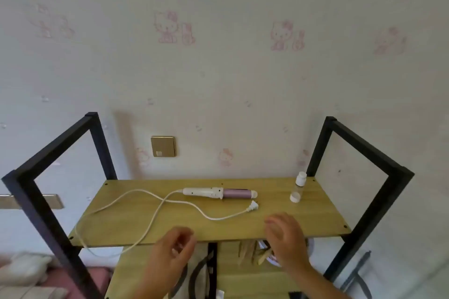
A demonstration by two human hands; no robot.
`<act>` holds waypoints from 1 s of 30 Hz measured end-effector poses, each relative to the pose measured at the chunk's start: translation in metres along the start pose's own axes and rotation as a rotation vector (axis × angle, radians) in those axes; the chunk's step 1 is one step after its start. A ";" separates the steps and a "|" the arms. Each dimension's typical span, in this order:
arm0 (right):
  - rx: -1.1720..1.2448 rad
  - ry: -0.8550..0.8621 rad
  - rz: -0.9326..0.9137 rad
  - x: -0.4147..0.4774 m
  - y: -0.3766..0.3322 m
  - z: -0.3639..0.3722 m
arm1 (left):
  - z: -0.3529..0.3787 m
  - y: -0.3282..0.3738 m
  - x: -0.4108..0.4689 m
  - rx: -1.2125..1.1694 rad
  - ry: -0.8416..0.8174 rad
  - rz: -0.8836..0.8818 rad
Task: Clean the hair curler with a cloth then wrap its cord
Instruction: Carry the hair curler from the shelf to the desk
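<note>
A hair curler (pixel 218 193) with a white handle and a purple barrel lies flat on the wooden shelf (pixel 303 221), barrel pointing right. Its white cord (pixel 155 216) loops across the shelf, hangs over the front left edge and ends in a plug (pixel 252 207) just in front of the barrel. My left hand (pixel 170 252) hovers at the shelf's front edge with fingers loosely curled and nothing in it. My right hand (pixel 285 238) is spread open over the front edge, below and right of the plug. No cloth is clearly visible on the top shelf.
A small clear bottle with a white cap (pixel 300 182) stands at the back right, and a loose white cap (pixel 294 197) lies in front of it. Black frame posts (pixel 102 145) rise at the corners. A lower shelf (pixel 243 281) holds fabric and other items.
</note>
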State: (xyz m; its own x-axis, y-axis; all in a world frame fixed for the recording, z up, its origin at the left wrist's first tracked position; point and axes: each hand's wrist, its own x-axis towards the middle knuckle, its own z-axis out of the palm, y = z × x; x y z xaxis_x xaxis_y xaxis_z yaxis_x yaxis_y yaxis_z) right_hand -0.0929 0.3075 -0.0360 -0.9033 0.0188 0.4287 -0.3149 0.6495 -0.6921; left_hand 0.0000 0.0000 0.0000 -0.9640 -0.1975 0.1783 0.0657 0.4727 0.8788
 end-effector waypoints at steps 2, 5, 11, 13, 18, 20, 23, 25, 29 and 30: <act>-0.208 -0.138 -0.076 0.018 -0.001 0.005 | 0.007 0.011 0.040 0.274 -0.017 0.237; -0.467 -0.307 -0.145 0.027 0.013 0.013 | 0.014 0.015 0.096 0.612 -0.190 0.272; -0.603 -0.313 -0.242 0.028 0.029 0.020 | 0.022 -0.032 0.143 0.813 -0.283 0.248; -0.604 -0.312 -0.257 0.026 0.031 0.021 | 0.026 -0.037 0.149 0.831 -0.281 0.286; -0.584 -0.268 -0.266 0.027 0.037 0.025 | 0.036 -0.041 0.152 0.849 -0.265 0.404; -0.589 -0.261 -0.273 0.027 0.040 0.026 | 0.041 -0.040 0.151 0.866 -0.279 0.414; -0.598 -0.254 -0.268 0.026 0.043 0.027 | 0.045 -0.033 0.147 0.857 -0.329 0.366; -0.584 -0.242 -0.260 0.026 0.043 0.028 | 0.045 -0.029 0.141 0.844 -0.353 0.285; -0.505 -0.312 -0.180 0.027 0.034 0.021 | 0.032 -0.015 0.114 0.789 -0.329 0.151; -0.459 -0.336 -0.132 0.026 0.030 0.020 | 0.026 -0.013 0.101 0.759 -0.313 0.110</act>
State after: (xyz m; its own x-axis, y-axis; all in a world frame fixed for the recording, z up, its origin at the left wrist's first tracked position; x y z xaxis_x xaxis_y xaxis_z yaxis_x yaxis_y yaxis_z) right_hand -0.1315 0.3122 -0.0569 -0.9316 -0.2780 0.2342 -0.3399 0.8944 -0.2908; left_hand -0.1045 -0.0038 -0.0045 -0.9967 0.0792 0.0160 0.0803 0.9488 0.3053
